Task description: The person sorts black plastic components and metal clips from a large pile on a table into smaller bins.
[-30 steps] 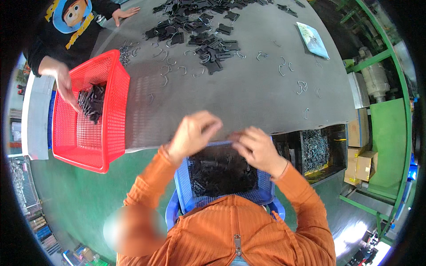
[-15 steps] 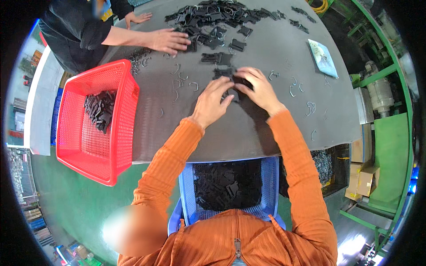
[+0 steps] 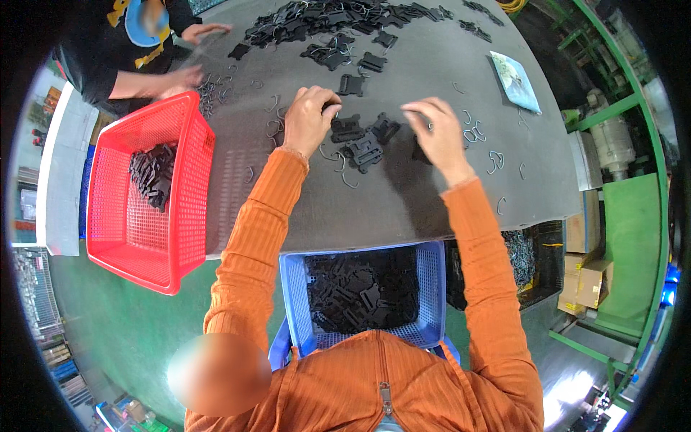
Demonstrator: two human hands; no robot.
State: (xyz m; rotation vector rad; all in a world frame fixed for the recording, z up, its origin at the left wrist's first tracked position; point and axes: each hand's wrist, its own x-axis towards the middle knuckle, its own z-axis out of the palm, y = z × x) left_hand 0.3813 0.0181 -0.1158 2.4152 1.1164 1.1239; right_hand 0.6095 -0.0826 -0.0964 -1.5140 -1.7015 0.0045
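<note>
Several flat black plastic buckle-like pieces lie in a small cluster between my hands on the grey table. My left hand is at the cluster's left edge, thumb and fingers pinched together; what they hold, if anything, is too small to make out. To the right of the cluster, my right hand hovers with fingers curved and apart, slightly blurred, and no held thing shows. Bent metal wire hooks lie just below my left hand, and others to the right of my right hand.
A large heap of black pieces covers the far side. At left stands a red basket, partly filled. A blue basket of black pieces sits before me. A co-worker's hands are at far left. A pale blue packet lies at right.
My hands have moved apart, the left one leftward and the right one slightly right, uncovering the clustered pieces. The co-worker's nearer hand has drawn back left from the heap. The view has shifted slightly.
</note>
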